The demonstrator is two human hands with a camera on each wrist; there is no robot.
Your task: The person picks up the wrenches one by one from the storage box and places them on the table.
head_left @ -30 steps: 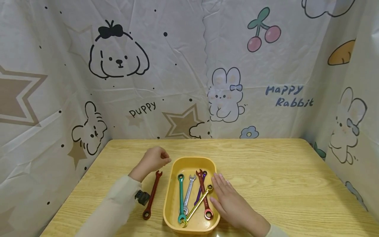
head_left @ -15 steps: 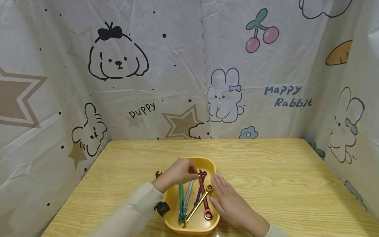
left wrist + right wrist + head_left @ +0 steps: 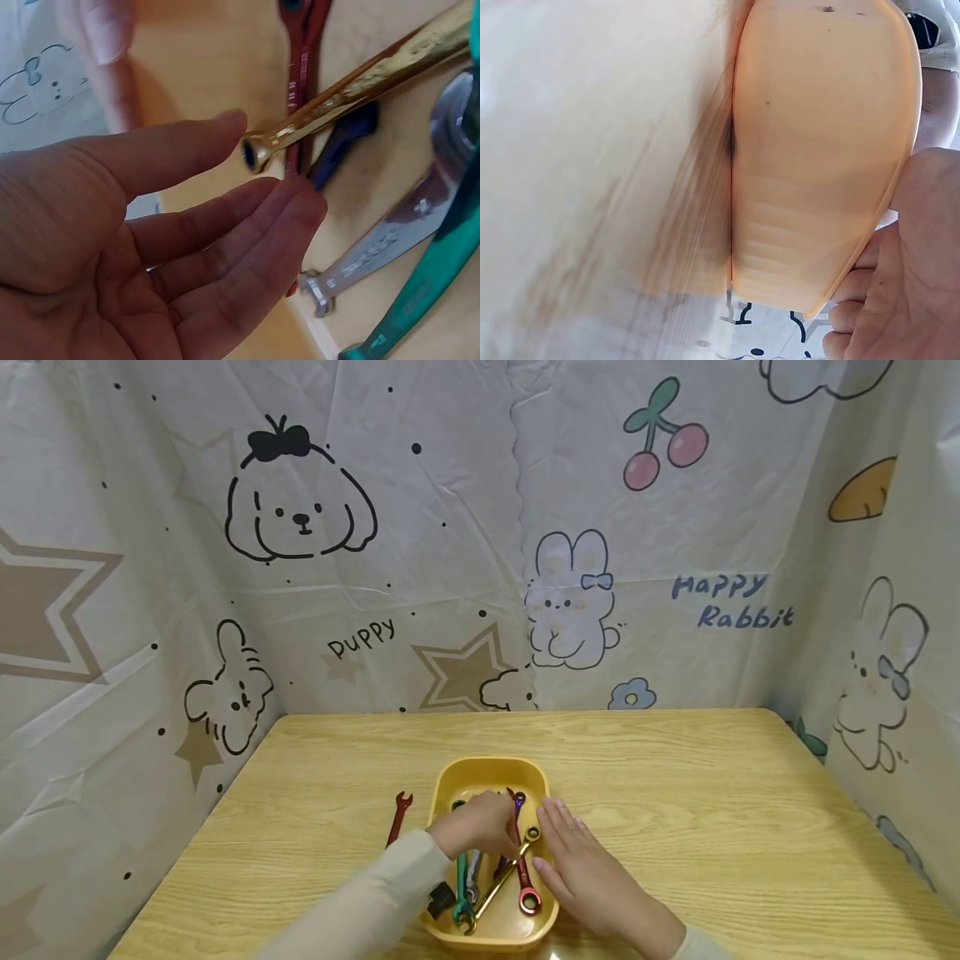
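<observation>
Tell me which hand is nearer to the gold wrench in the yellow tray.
Left. The left hand reaches into the yellow tray, fingertips beside the gold wrench. The right hand rests flat against the tray's outer right side.

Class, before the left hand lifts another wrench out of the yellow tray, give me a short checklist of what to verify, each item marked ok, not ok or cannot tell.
1. Yellow tray steadied: the right hand lies flat against its right side. Ok.
2. Left hand over the tray's wrenches: ok.
3. Left hand's fingers closed on a wrench: in the left wrist view they are straight, near the gold wrench. Not ok.
4. Wrenches lying free: the gold wrench crosses the red wrench. Not ok.
5. Dark red wrench on the table, outside the tray: ok.
</observation>
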